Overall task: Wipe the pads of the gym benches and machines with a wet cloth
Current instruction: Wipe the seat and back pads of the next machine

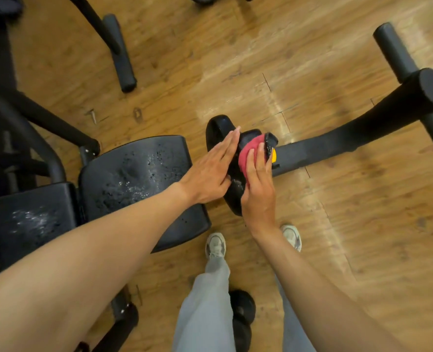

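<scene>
- Two hands are at work on one small black pad (pixel 232 171), a roller cushion at the end of the bench's frame bar (pixel 319 146), just beyond the seat pad (pixel 136 174).
- Left hand (pixel 210 171) lies flat against the near side of the pad, fingers straight and together, pressing rather than gripping; it looks like a brace against turning or swinging.
- Right hand (pixel 258 184) presses the red cloth (pixel 249 156) onto the top of the pad, fingers spread over the cloth and only slightly bent. Whether the thumb pinches a fold underneath cannot be told.
- Cloth: soft, limp and light, bunched into a wad under the fingers. Wet, it should cling a little and drag over the vinyl, so a flat palm with the edges tucked under would probably hold it better than fingertips.
- Pad: firm foam under a smooth, shiny cover, likely slippery once wet. It appears fixed to the frame, so it is steadied, not lifted; the rounded ends are the natural places to brace.
- Seat pad and the back pad (pixel 32 219) beside it show wet droplets and streaks.
- A yellow knob (pixel 274 155) sits just beside the cloth, where the pad meets the bar.
- Below, two grey shoes stand on the wood floor (pixel 312 59).
</scene>
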Available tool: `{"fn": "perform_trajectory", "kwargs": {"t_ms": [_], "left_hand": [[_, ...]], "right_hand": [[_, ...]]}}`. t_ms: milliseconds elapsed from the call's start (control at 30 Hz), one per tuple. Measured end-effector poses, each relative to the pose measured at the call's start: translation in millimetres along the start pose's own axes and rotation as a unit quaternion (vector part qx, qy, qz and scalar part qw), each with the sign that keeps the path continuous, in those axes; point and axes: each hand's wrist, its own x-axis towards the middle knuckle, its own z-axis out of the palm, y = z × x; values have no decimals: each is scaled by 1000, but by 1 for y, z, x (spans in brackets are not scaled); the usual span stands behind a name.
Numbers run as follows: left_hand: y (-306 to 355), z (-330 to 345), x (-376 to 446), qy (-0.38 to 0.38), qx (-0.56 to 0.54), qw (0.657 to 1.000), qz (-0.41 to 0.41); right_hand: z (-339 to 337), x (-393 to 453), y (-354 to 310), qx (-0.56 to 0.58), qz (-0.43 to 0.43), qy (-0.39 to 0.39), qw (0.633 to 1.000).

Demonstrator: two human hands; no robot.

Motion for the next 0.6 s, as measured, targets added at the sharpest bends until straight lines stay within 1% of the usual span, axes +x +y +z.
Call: {"fn": "perform_trajectory", "kwargs": {"t_ms": [133,200,300,367,433,500,600], "left_hand": [[-4,4,-2,18,-4,1000,20],[-12,7,-1,34,-8,999,40],[-22,16,2,55,-33,996,64],[-28,28,-1,80,-48,992,85],[-34,44,-7,116,-71,986,97],[-39,60,-10,148,-80,981,98],[-52,70,-9,196,-87,973,83]], "right_hand": [[28,-45,9,-20,36,-3,999],[39,-46,6,-15,45,16,999],[46,-41,-2,-9,55,88,995],[49,-33,-3,-7,52,139,989],[54,-20,-2,-9,43,174,984],[60,-16,6,-30,22,178,983],[71,-35,26,-54,5,138,989]]}}
